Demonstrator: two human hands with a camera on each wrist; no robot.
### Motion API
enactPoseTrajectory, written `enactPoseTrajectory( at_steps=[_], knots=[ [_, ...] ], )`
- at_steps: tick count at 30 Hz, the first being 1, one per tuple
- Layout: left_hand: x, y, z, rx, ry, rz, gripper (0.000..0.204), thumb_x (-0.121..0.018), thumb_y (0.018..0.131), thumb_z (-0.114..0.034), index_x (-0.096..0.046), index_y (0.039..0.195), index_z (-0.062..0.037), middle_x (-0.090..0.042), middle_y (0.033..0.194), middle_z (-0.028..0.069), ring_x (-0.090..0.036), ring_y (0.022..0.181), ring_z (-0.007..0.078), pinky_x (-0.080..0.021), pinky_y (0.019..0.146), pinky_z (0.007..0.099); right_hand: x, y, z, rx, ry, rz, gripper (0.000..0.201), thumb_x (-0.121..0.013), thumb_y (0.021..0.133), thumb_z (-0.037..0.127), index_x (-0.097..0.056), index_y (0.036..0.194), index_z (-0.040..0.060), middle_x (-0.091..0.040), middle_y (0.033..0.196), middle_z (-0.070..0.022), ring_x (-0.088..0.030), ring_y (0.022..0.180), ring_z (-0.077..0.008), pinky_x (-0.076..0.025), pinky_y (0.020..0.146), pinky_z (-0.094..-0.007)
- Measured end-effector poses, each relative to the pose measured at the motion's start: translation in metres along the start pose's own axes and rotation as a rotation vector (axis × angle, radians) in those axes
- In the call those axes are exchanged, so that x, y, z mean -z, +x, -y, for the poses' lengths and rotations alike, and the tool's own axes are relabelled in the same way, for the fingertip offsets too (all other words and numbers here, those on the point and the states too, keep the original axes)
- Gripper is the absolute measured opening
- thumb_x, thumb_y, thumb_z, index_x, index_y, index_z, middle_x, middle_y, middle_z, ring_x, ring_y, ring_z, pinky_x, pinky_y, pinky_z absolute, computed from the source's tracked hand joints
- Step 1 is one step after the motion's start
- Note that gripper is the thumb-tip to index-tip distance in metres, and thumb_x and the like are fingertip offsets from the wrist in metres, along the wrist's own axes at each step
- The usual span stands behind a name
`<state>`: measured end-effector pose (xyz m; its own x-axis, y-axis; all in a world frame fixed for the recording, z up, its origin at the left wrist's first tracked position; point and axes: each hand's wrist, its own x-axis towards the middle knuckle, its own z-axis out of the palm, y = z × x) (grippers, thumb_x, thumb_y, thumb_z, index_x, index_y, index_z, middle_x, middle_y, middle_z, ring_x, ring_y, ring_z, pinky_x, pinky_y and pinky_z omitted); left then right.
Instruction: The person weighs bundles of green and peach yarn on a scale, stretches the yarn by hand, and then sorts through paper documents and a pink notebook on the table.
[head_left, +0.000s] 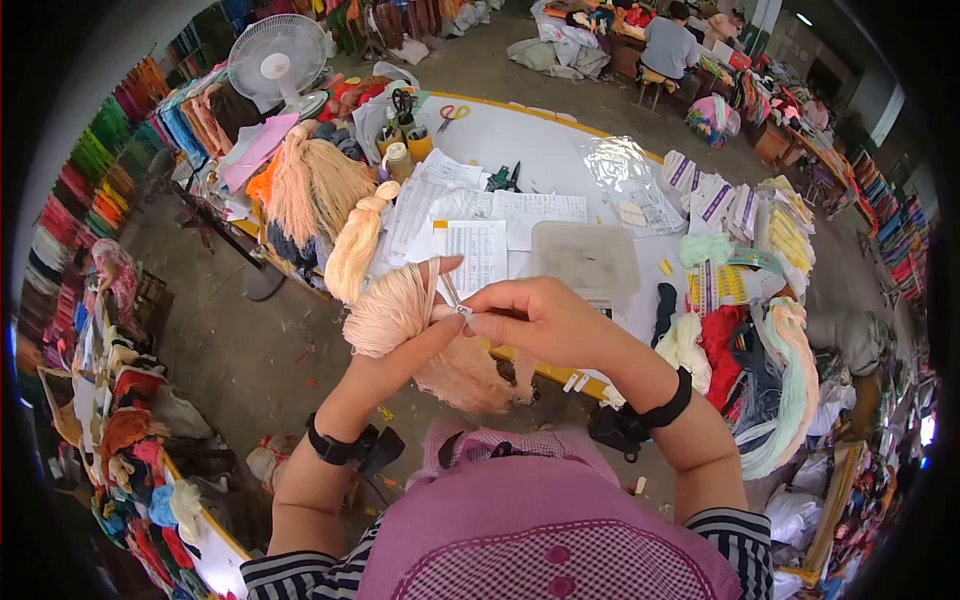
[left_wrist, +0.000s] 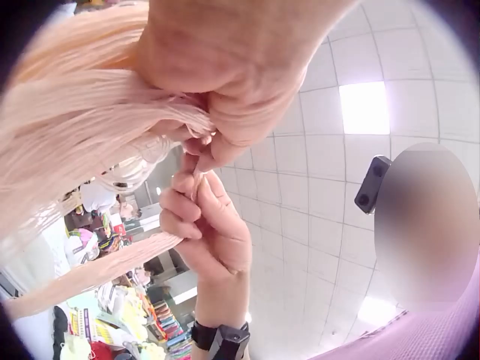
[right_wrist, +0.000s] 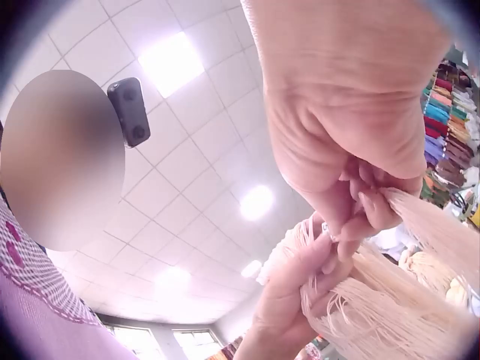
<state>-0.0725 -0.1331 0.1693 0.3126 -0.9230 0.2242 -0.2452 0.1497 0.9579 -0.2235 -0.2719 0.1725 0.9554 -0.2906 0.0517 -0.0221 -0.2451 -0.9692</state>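
My left hand [head_left: 424, 346] grips a pale peach skein of yarn [head_left: 383, 316], its thick bundle bulging out to the left and loose strands hanging below. My right hand [head_left: 532, 308] meets it, thumb and fingers pinching a small white tag [head_left: 463, 311] at the gathered strands. In the left wrist view, a narrower bundle of peach strands [left_wrist: 97, 270] runs out of the right hand's curled fingers. The right wrist view shows both hands' fingertips close together, with loose yarn [right_wrist: 367, 315] spread below them.
Beneath the hands, the white table holds printed sheets [head_left: 470, 250], a translucent plastic box [head_left: 585, 262] and scissors [head_left: 453, 115]. Coloured skeins [head_left: 722, 350] lie on the right, more yarn [head_left: 330, 180] on the left by a fan [head_left: 277, 65]. A person [head_left: 670, 48] sits farther back.
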Motion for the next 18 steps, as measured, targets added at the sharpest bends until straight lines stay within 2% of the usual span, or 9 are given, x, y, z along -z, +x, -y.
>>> enactPoseTrajectory(
  at_steps=[2, 4, 5, 6, 7, 9, 13, 17, 18],
  knots=[
    [0.003, 0.001, -0.004, -0.006, -0.004, 0.025, 0.045, -0.061, 0.087, -0.009, -0.048, 0.130, -0.0033, -0.058, 0.080, -0.0007, -0.051, 0.073, 0.0061, -0.043, 0.065, 0.0235, 0.001, 0.003, 0.012, -0.128, -0.008, 0.027, 0.019, -0.060, 0.089, 0.015, -0.067, 0.097, -0.0015, -0.066, 0.081, -0.0018, -0.059, 0.074, -0.0064, -0.047, 0.067, -0.0227],
    [0.005, 0.009, -0.020, 0.098, 0.536, 0.132, 0.046, -0.060, 0.086, -0.012, -0.048, 0.129, -0.0032, -0.055, 0.081, -0.0027, -0.051, 0.075, 0.0065, -0.042, 0.067, 0.0225, 0.002, 0.003, 0.016, -0.282, -0.022, -0.001, 0.020, -0.061, 0.088, 0.016, -0.067, 0.096, -0.0012, -0.066, 0.080, -0.0015, -0.060, 0.072, -0.0070, -0.048, 0.064, -0.0232],
    [0.015, -0.001, 0.025, -0.113, 0.518, 0.106, 0.049, -0.061, 0.084, -0.014, -0.046, 0.129, -0.0037, -0.056, 0.087, -0.0027, -0.053, 0.077, 0.0087, -0.044, 0.068, 0.0249, 0.002, 0.001, 0.010, -0.236, 0.013, 0.004, 0.019, -0.062, 0.087, 0.017, -0.067, 0.094, -0.0004, -0.066, 0.078, -0.0010, -0.060, 0.070, -0.0073, -0.047, 0.061, -0.0235],
    [0.011, -0.005, 0.013, 0.273, 0.051, 0.106, 0.051, -0.063, 0.082, -0.015, -0.046, 0.128, -0.0044, -0.057, 0.097, 0.0010, -0.055, 0.087, 0.0120, -0.046, 0.072, 0.0271, 0.008, -0.007, 0.007, -0.194, 0.040, -0.004, 0.018, -0.064, 0.086, 0.018, -0.068, 0.091, 0.0005, -0.066, 0.076, -0.0005, -0.060, 0.069, -0.0077, -0.047, 0.058, -0.0237],
    [0.001, -0.004, 0.007, -0.006, 0.040, -0.036, 0.046, -0.060, 0.085, -0.018, -0.046, 0.126, -0.0032, -0.056, 0.105, 0.0041, -0.053, 0.097, 0.0130, -0.044, 0.081, 0.0278, 0.019, -0.021, 0.012, -0.231, 0.023, -0.083, 0.018, -0.064, 0.086, 0.018, -0.068, 0.091, 0.0005, -0.066, 0.076, -0.0005, -0.060, 0.069, -0.0077, -0.047, 0.058, -0.0237],
    [0.025, -0.003, 0.035, 0.104, -0.222, -0.210, 0.052, -0.055, 0.091, -0.020, -0.037, 0.137, -0.0042, -0.058, 0.097, 0.0051, -0.054, 0.089, 0.0134, -0.045, 0.080, 0.0301, 0.042, -0.048, 0.029, -0.164, 0.236, -0.191, 0.016, -0.067, 0.080, 0.017, -0.068, 0.084, 0.0012, -0.065, 0.071, -0.0035, -0.058, 0.062, -0.0081, -0.042, 0.051, -0.0229],
    [0.076, 0.011, 0.059, 0.084, -0.639, -0.390, 0.056, -0.053, 0.093, -0.012, -0.031, 0.144, -0.0045, -0.054, 0.087, -0.0002, -0.049, 0.076, 0.0070, -0.042, 0.067, 0.0185, 0.116, -0.159, 0.063, 0.034, 0.015, -0.773, 0.017, -0.063, 0.079, 0.021, -0.065, 0.083, 0.0046, -0.055, 0.071, 0.0011, -0.049, 0.063, -0.0078, -0.039, 0.055, -0.0228],
    [0.133, 0.010, 0.114, 0.203, -0.626, -0.507, 0.040, -0.054, 0.093, -0.014, -0.049, 0.132, -0.0027, -0.054, 0.089, -0.0010, -0.048, 0.076, 0.0057, -0.042, 0.068, 0.0176, 0.192, -0.286, 0.125, 0.321, -0.195, -1.658, 0.015, -0.062, 0.084, 0.020, -0.065, 0.086, 0.0051, -0.053, 0.067, 0.0019, -0.045, 0.055, -0.0057, -0.032, 0.047, -0.0200],
    [0.140, 0.010, 0.126, 0.257, -0.612, -0.544, 0.035, -0.054, 0.093, -0.015, -0.056, 0.126, -0.0032, -0.054, 0.091, -0.0009, -0.048, 0.076, 0.0058, -0.041, 0.069, 0.0172, 0.204, -0.308, 0.145, 0.430, -0.387, -1.693, 0.014, -0.064, 0.084, 0.017, -0.064, 0.087, 0.0029, -0.055, 0.069, 0.0016, -0.044, 0.055, -0.0047, -0.031, 0.047, -0.0187]
  ],
)
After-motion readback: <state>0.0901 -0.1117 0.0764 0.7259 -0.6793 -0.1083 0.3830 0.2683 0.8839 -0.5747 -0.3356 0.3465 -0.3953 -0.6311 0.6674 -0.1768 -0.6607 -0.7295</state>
